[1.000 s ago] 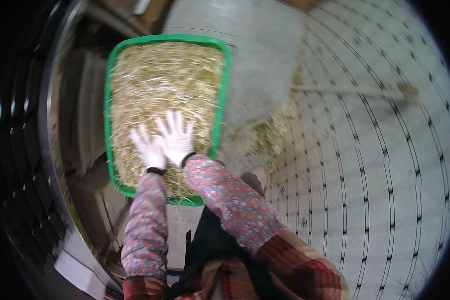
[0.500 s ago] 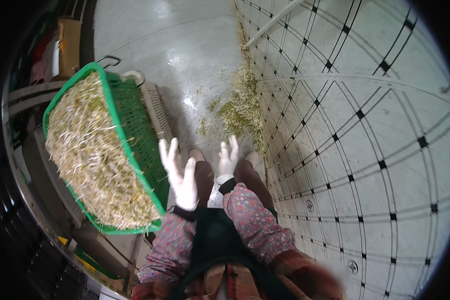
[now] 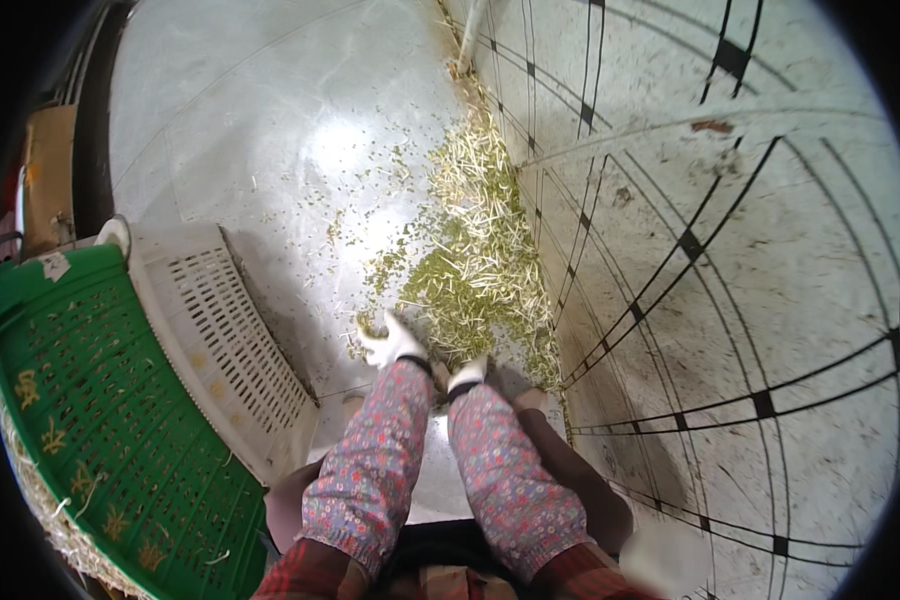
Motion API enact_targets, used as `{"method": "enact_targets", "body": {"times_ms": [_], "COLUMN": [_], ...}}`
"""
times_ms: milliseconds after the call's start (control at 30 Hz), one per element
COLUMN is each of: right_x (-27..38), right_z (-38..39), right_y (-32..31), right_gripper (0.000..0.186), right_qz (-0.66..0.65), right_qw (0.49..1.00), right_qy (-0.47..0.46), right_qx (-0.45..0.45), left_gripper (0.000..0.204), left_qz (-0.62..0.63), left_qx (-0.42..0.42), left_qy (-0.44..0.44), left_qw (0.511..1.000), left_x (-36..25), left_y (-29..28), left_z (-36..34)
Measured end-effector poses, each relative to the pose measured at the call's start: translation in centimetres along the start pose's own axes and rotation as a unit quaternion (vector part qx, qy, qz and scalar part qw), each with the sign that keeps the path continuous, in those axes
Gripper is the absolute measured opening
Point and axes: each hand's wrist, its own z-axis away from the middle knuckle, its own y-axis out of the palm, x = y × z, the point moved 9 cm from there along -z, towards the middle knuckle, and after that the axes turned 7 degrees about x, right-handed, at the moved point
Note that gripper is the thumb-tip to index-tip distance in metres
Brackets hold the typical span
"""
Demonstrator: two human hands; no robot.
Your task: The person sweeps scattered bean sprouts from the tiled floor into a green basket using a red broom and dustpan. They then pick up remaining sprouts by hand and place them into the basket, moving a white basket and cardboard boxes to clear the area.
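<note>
A heap of pale bean sprouts mixed with green hulls [image 3: 480, 255] lies on the floor along the foot of the tiled wall. My left hand [image 3: 392, 343], in a white glove, is low over the near left edge of the heap with its fingers spread and nothing visible in them. Beside it, my right hand [image 3: 468, 374], also gloved in white, is down at the near edge of the sprouts; its fingers are hidden. Flowered sleeve covers reach up both forearms.
To the left stands a green slatted basket [image 3: 120, 420], with sprouts [image 3: 60, 535] at its outer edge. A white perforated crate [image 3: 250, 350] adjoins it. The tiled wall [image 3: 770, 260] rises on the right, with a pale pipe [image 3: 473, 35] ahead. A cardboard box [image 3: 50, 180] sits far left.
My view has dropped closer to the floor as I bend down. Both hands have moved from in front of my knees down to the near edge of the sprout heap.
</note>
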Motion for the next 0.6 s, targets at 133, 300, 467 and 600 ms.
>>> {"method": "enact_targets", "body": {"times_ms": [133,300,467,600], "right_x": [3.5,9.5,11.4,9.8], "right_z": [1.2,8.7,3.6,4.7], "right_y": [10.4,9.6,-2.1,2.6], "right_gripper": [0.075,0.071,0.064,0.07], "right_qz": [0.078,0.09,-0.019,-0.019], "right_qw": [0.987,0.964,0.99,0.995], "right_qy": [-0.042,-0.185,-0.137,-0.096], "right_qx": [0.132,0.167,0.037,0.013], "left_gripper": [0.057,0.05,0.07,0.076], "left_qz": [0.096,0.056,0.047,-0.171], "left_qx": [0.243,0.301,0.126,0.155], "left_qy": [0.281,0.473,0.597,0.566], "left_qw": [0.924,0.826,0.791,0.792], "left_x": [-9.6,-19.3,-31.8,-33.6], "left_y": [10.9,11.9,8.3,12.0], "left_z": [2.4,9.5,5.6,2.9]}}
